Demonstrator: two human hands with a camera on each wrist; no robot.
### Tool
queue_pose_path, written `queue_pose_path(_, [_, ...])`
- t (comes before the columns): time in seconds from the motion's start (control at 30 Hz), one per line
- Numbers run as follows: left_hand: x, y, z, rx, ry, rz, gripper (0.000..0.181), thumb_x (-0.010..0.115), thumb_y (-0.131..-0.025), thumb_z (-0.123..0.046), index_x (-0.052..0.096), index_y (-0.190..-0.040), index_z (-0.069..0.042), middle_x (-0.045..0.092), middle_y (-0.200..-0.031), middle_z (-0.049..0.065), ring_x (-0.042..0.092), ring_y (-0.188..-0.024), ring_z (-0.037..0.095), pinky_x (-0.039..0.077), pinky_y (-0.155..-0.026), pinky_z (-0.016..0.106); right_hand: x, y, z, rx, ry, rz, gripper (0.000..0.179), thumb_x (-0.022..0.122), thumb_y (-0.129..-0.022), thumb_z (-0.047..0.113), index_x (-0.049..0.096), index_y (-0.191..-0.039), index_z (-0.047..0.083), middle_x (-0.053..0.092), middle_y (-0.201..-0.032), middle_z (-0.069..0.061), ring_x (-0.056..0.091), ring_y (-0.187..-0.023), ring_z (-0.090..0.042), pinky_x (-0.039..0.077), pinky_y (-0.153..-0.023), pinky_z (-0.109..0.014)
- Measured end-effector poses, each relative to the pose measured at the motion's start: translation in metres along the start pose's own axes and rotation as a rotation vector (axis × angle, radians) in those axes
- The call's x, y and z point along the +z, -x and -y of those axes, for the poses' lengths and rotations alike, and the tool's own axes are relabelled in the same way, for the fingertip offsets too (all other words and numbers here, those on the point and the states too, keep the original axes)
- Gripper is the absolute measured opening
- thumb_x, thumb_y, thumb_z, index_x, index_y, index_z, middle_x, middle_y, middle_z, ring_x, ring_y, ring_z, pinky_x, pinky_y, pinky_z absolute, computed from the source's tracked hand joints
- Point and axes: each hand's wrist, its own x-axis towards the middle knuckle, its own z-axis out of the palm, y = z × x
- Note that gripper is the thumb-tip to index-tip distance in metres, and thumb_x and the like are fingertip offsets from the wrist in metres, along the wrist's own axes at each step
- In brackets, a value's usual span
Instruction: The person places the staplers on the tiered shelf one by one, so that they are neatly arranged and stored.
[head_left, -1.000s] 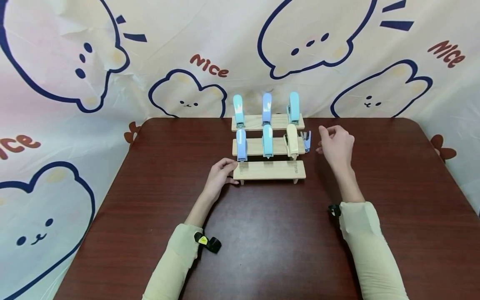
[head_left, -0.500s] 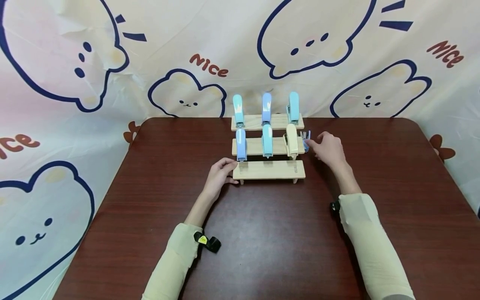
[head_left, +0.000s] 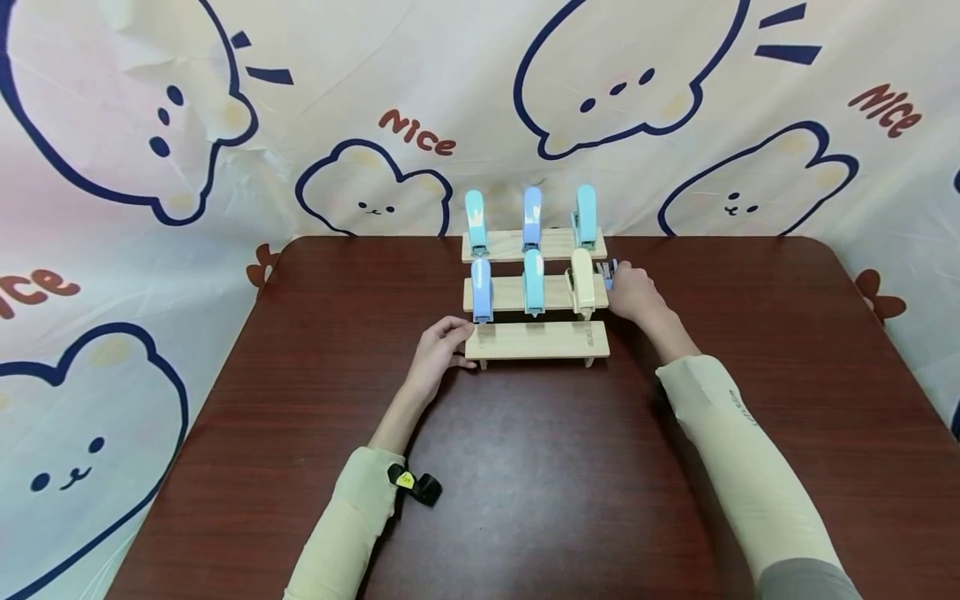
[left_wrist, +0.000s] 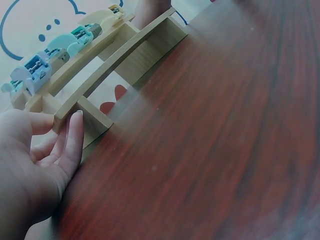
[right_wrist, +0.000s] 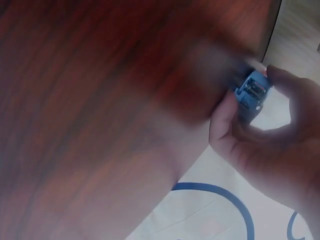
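Note:
A three-step wooden display rack (head_left: 537, 342) stands on the table. My left hand (head_left: 437, 354) holds the left end of its lowest step, thumb above and fingers below, as the left wrist view shows. To the right of the middle step, my right hand (head_left: 637, 297) pinches a small blue stapler (right_wrist: 253, 91) between thumb and fingers; the head view shows only its upper end. On the middle step sit a blue stapler (head_left: 482, 290), a turquoise stapler (head_left: 533, 282) and a cream stapler (head_left: 582, 283). The lowest step bears nothing.
The top step holds a turquoise stapler (head_left: 476, 222), a blue-violet stapler (head_left: 532, 217) and a larger turquoise stapler (head_left: 586, 215). The dark wooden table (head_left: 547, 483) ends behind the rack at a printed cloth backdrop (head_left: 495, 92).
My right hand has moved left and closed on the small blue stapler beside the rack. The left hand stays on the rack, and the staplers on the steps have not moved.

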Motion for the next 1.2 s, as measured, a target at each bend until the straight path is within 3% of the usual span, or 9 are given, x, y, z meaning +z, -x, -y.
queue_pose_path(0.2, [0.002, 0.0, 0.0, -0.003, -0.004, 0.012, 0.018, 0.062, -0.104, -0.013, 0.065, -0.11, 0.004, 0.06, -0.102, 0.008, 0.058, -0.077, 0.016, 0.063, -0.06, 0.03, -0.01, 0.004, -0.011, -0.001, 0.058, 0.014, 0.067, 0.054, -0.102, 0.044, 0.048, -0.13, -0.016, 0.06, -0.106, -0.031, 0.06, -0.086, -0.04, 0.055, -0.073, -0.051])
queue_pose_path(0.37, [0.001, 0.001, -0.001, 0.001, -0.007, 0.006, 0.018, 0.061, -0.104, -0.013, 0.065, -0.11, 0.004, 0.06, -0.104, 0.008, 0.059, -0.077, 0.015, 0.063, -0.059, 0.029, -0.026, 0.01, -0.018, 0.012, 0.156, 0.055, 0.051, 0.068, -0.096, 0.031, 0.057, -0.121, -0.012, 0.062, -0.103, -0.027, 0.058, -0.086, -0.037, 0.053, -0.073, -0.051])
queue_pose_path(0.53, [-0.002, 0.001, 0.0, -0.001, -0.004, -0.007, 0.018, 0.061, -0.104, -0.012, 0.064, -0.11, 0.005, 0.061, -0.103, 0.008, 0.058, -0.077, 0.013, 0.063, -0.059, 0.028, -0.029, 0.012, -0.022, -0.022, 0.168, 0.096, 0.064, 0.074, -0.095, 0.023, 0.043, -0.135, -0.017, 0.051, -0.121, -0.037, 0.054, -0.102, -0.045, 0.053, -0.088, -0.059])
queue_pose_path(0.67, [-0.001, 0.0, 0.001, 0.001, -0.001, 0.0, 0.018, 0.061, -0.104, -0.012, 0.064, -0.11, 0.005, 0.06, -0.103, 0.008, 0.057, -0.078, 0.014, 0.063, -0.06, 0.029, -0.026, 0.011, -0.025, -0.081, 0.178, 0.064, 0.068, 0.072, -0.098, 0.022, 0.037, -0.141, -0.018, 0.046, -0.127, -0.039, 0.051, -0.108, -0.048, 0.051, -0.092, -0.061])
queue_pose_path(0.77, [0.0, 0.0, 0.002, 0.002, -0.003, 0.011, 0.019, 0.061, -0.105, -0.013, 0.064, -0.111, 0.005, 0.06, -0.103, 0.007, 0.058, -0.078, 0.014, 0.063, -0.06, 0.029, -0.027, 0.01, -0.029, -0.106, 0.158, 0.056, 0.061, 0.067, -0.101, 0.022, 0.043, -0.139, -0.018, 0.052, -0.122, -0.037, 0.053, -0.103, -0.045, 0.051, -0.089, -0.058])
queue_pose_path(0.93, [0.0, 0.0, 0.002, 0.011, -0.003, 0.009, 0.02, 0.061, -0.105, -0.014, 0.064, -0.11, 0.006, 0.06, -0.103, 0.007, 0.058, -0.077, 0.014, 0.063, -0.06, 0.029, -0.035, 0.012, -0.039, -0.135, 0.039, 0.124, 0.052, 0.057, -0.107, 0.028, 0.051, -0.133, -0.017, 0.058, -0.112, -0.031, 0.054, -0.097, -0.041, 0.051, -0.082, -0.05])
queue_pose_path(1.13, [0.0, -0.001, 0.0, 0.007, -0.005, 0.008, 0.018, 0.061, -0.104, -0.013, 0.065, -0.109, 0.004, 0.06, -0.105, 0.008, 0.058, -0.077, 0.015, 0.063, -0.06, 0.029, -0.037, 0.021, -0.051, -0.121, -0.025, 0.065, 0.049, 0.045, -0.112, 0.035, 0.06, -0.09, -0.006, 0.052, -0.077, -0.015, 0.051, -0.077, -0.03, 0.043, -0.065, -0.039])
queue_pose_path(1.2, [0.0, -0.001, 0.0, 0.005, -0.005, 0.005, 0.017, 0.061, -0.104, -0.012, 0.065, -0.11, 0.003, 0.06, -0.106, 0.008, 0.059, -0.078, 0.015, 0.063, -0.06, 0.029, -0.035, 0.022, -0.054, -0.114, -0.041, 0.038, 0.048, 0.046, -0.112, 0.033, 0.06, -0.088, -0.006, 0.05, -0.073, -0.013, 0.05, -0.073, -0.029, 0.041, -0.062, -0.038])
